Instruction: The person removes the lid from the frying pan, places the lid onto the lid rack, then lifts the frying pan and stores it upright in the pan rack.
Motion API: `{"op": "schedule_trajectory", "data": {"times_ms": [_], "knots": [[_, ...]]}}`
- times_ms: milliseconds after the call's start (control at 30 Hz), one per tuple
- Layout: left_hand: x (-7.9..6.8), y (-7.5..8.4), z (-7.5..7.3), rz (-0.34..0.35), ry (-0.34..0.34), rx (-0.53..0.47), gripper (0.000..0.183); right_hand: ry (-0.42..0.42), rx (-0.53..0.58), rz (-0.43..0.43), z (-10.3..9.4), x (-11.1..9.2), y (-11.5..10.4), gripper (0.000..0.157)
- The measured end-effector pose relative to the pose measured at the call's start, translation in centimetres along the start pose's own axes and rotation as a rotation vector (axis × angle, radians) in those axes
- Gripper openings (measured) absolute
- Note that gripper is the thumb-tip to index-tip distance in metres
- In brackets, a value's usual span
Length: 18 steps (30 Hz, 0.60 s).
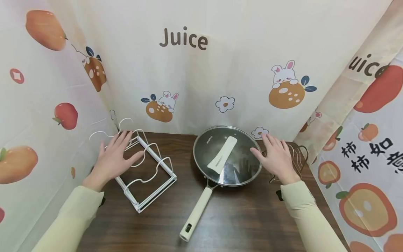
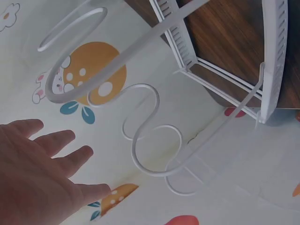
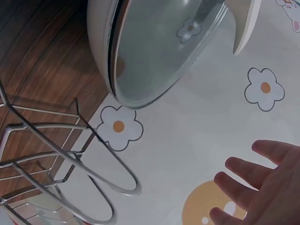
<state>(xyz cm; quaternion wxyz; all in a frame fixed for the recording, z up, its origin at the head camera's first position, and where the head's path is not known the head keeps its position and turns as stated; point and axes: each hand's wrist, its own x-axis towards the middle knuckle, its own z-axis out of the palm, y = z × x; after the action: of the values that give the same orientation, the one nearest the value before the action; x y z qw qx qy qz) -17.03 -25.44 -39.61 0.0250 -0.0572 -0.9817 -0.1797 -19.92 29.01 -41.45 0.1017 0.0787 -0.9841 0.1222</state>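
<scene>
My left hand (image 1: pixel 113 157) is spread over a white rack (image 1: pixel 157 195) with wavy wire dividers, at the left of the table. In the left wrist view its fingers are straight and apart, with the rack's frame (image 2: pixel 274 56) beyond them. A frying pan stands in the middle, its cream handle (image 1: pixel 196 215) pointing toward me. Its glass lid (image 1: pixel 244 150) is on, topped by a long cream grip (image 1: pixel 223 155). My right hand (image 1: pixel 277 155) hovers beside the lid's right edge, holding nothing. Behind that hand is a metal wire rack (image 3: pixel 56 125), partly hidden in the head view.
Everything stands on a dark wooden table (image 1: pixel 245 220). A printed curtain (image 1: pixel 201 77) with fruit, rabbits and flowers rises right behind the pan and closes off both sides.
</scene>
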Motion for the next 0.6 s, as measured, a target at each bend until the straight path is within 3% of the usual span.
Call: {"op": "schedule_trajectory", "data": {"times_ms": [600], "knots": [[-2.6,-0.1,-0.5,0.046,-0.006,0.0,0.096,-0.015,0.053,-0.024,1.5,-0.2,-3.5,0.084]]}}
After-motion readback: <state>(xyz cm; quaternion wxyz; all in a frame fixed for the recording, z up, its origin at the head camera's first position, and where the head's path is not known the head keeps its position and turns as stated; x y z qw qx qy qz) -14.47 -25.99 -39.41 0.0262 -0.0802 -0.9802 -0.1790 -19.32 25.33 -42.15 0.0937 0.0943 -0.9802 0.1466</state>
